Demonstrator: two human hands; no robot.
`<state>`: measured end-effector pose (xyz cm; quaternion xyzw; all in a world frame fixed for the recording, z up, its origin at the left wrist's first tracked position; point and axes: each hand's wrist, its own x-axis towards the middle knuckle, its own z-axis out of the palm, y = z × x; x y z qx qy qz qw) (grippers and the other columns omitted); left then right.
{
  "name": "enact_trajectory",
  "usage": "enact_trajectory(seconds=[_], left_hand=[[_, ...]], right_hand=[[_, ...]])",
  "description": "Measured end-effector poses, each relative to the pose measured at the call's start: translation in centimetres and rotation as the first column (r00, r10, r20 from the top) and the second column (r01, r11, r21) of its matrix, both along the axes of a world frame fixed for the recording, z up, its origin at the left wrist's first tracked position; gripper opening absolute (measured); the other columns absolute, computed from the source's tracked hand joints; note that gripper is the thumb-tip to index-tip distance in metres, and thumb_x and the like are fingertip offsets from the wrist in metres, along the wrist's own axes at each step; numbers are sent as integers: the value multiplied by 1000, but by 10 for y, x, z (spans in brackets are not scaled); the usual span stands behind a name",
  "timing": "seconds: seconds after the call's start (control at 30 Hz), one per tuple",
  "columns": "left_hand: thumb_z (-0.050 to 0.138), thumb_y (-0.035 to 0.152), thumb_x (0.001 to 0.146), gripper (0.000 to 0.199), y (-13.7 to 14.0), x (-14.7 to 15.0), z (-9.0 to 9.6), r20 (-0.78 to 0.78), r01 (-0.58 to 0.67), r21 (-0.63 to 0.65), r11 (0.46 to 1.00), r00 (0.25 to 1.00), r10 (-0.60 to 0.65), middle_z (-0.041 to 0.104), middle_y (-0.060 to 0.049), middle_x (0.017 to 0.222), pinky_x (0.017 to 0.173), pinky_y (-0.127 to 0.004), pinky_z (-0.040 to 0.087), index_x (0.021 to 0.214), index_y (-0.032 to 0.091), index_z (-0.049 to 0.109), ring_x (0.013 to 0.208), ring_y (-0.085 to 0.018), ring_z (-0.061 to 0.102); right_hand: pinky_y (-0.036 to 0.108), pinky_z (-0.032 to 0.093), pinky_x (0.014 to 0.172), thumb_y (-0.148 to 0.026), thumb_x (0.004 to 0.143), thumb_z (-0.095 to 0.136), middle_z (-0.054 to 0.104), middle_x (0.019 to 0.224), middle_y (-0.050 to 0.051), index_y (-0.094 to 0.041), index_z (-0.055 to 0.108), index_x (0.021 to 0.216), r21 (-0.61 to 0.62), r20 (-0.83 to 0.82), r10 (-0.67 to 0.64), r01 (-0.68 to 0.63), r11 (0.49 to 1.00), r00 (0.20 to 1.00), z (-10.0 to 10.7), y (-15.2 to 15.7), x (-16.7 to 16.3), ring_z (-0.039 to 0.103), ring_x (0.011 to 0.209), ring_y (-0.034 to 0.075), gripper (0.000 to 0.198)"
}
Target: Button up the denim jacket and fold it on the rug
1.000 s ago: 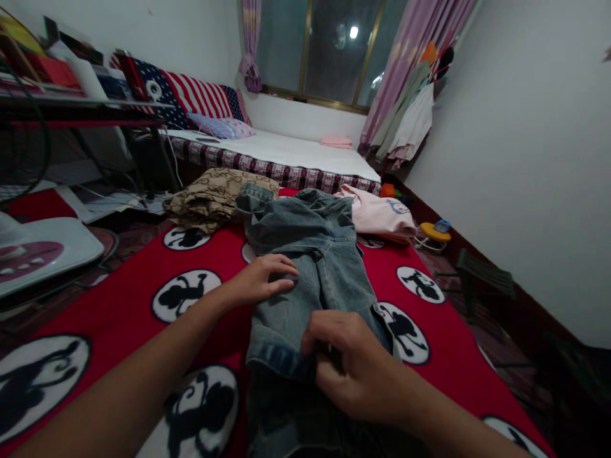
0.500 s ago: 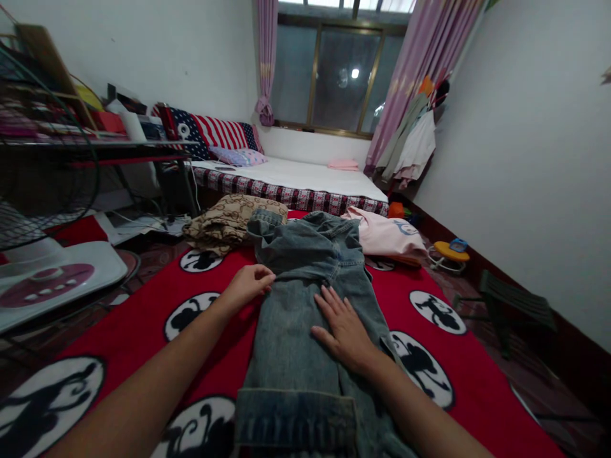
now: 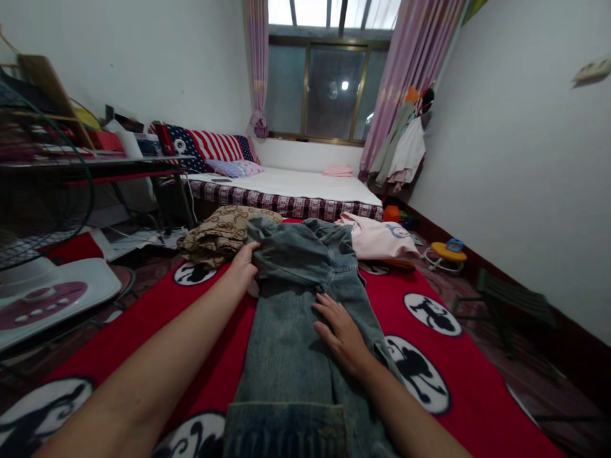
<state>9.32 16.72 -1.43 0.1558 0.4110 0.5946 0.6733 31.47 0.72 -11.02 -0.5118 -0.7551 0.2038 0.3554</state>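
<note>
A faded blue denim jacket (image 3: 296, 331) lies stretched out lengthwise, with a folded part bunched across its far end and a darker band at the near end. My left hand (image 3: 247, 264) is closed on the left edge of that bunched part, its fingertips partly hidden by the cloth. Palm down, my right hand (image 3: 341, 334) rests on the middle of the jacket, fingers extended. Beneath the jacket spreads a red blanket (image 3: 210, 343) with black-and-white round motifs.
Brown patterned folded cloth (image 3: 224, 232) lies at the far left of the blanket, a pink garment (image 3: 379, 238) at the far right. Behind is a bed (image 3: 305, 187). A cluttered desk (image 3: 95, 162) stands left; a yellow stool (image 3: 447, 252) and dark folding stool (image 3: 513, 296) stand right.
My left hand has moved forward along the jacket's left edge and closed on the bunched part. My right hand stays flat on the denim. The camera view has tilted up slightly.
</note>
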Motion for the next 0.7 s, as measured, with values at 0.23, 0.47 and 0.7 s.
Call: enact_trajectory(seconds=[0.23, 0.47, 0.7], left_hand=[[75, 12, 54, 24, -43, 13, 49, -443, 403, 619, 674, 888, -123, 72, -1, 79, 74, -31, 56, 77, 16, 71, 82, -22, 68], [64, 19, 73, 23, -124, 1, 19, -969, 990, 11, -143, -24, -244, 68, -5, 116, 92, -29, 48, 93, 20, 75, 104, -22, 62], [59, 26, 82, 19, -126, 7, -11, -990, 971, -129, 199, -115, -78, 70, -3, 79, 64, -21, 46, 90, 15, 73, 72, -15, 62]], right_hand=[[44, 50, 94, -64, 87, 46, 52, 139, 11, -25, 55, 122, -137, -845, -193, 146, 980, 499, 10, 11, 17, 56, 121, 27, 53], [41, 53, 88, -78, 76, 47, 66, 119, 10, -25, 60, 105, -303, -938, -299, 6, 953, 178, 29, 13, 45, 62, 113, 26, 61], [34, 48, 84, -38, 55, 83, 72, 97, 5, -19, 67, 95, -308, -749, -328, 135, 942, 576, 27, 8, 35, 64, 95, 23, 47]])
